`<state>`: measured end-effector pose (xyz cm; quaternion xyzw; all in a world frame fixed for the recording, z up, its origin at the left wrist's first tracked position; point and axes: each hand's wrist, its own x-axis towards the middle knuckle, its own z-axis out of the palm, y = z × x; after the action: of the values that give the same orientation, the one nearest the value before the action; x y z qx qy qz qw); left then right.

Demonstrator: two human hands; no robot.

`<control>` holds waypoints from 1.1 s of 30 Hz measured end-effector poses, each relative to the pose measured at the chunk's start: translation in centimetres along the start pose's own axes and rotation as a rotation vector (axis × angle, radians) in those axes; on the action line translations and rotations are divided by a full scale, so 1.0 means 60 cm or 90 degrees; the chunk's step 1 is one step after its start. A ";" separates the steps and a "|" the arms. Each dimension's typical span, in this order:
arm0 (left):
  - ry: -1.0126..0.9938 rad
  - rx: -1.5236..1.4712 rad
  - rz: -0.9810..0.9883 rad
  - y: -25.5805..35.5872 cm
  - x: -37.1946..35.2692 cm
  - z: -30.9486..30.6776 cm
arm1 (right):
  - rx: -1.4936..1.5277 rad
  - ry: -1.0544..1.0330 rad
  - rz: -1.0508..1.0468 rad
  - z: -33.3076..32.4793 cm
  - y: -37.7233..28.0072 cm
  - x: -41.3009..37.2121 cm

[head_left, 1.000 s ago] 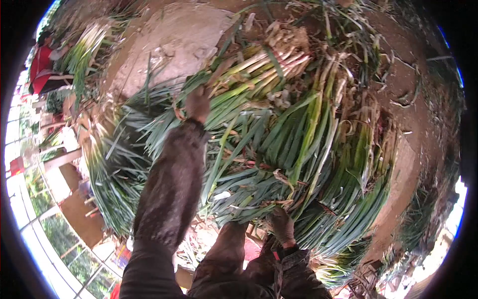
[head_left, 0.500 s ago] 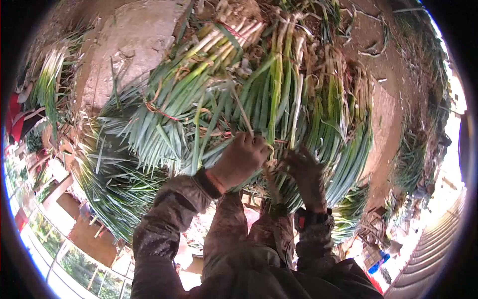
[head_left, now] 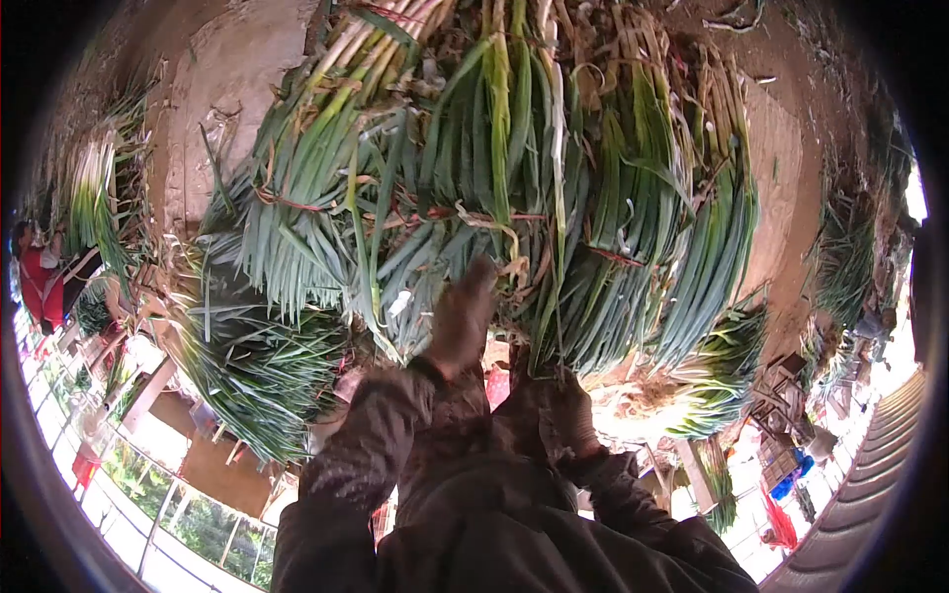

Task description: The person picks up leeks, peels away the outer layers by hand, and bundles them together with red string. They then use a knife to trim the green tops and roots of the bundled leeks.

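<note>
Green onions tied in bundles (head_left: 494, 148) lie in front of me, pale ends away and green tops towards me. Red ties (head_left: 618, 256) cross their leaves. My left hand (head_left: 462, 321) is over the near leaf tips of the middle bundles, its fingers smeared by motion. Lower and to the right, my right hand (head_left: 570, 413) is in shade beside my leg, fingers curled in. A thin strand (head_left: 560, 331) runs from the leaves down towards it; I cannot tell what the fingers hold.
More green onions (head_left: 262, 381) are piled at the left, and another bunch (head_left: 727, 381) lies at the near right. Bare ground (head_left: 232, 89) shows at the upper left. A person in red (head_left: 42, 282) is at the far left edge, near further green onions (head_left: 94, 188).
Both hands were together over the middle bundle. My right hand has drawn down towards my body, and the left has shifted slightly down. The view has tilted and the bundles sit higher.
</note>
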<state>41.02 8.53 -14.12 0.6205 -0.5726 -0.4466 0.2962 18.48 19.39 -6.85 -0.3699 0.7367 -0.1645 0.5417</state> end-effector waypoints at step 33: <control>-0.334 0.319 -0.228 -0.094 -0.142 0.015 | -0.326 -0.162 -0.190 -0.219 0.286 -0.075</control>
<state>43.22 17.93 -17.63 0.6283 -0.6030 -0.4805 -0.1029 0.70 32.12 -10.11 -0.6155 0.6180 -0.0039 0.4891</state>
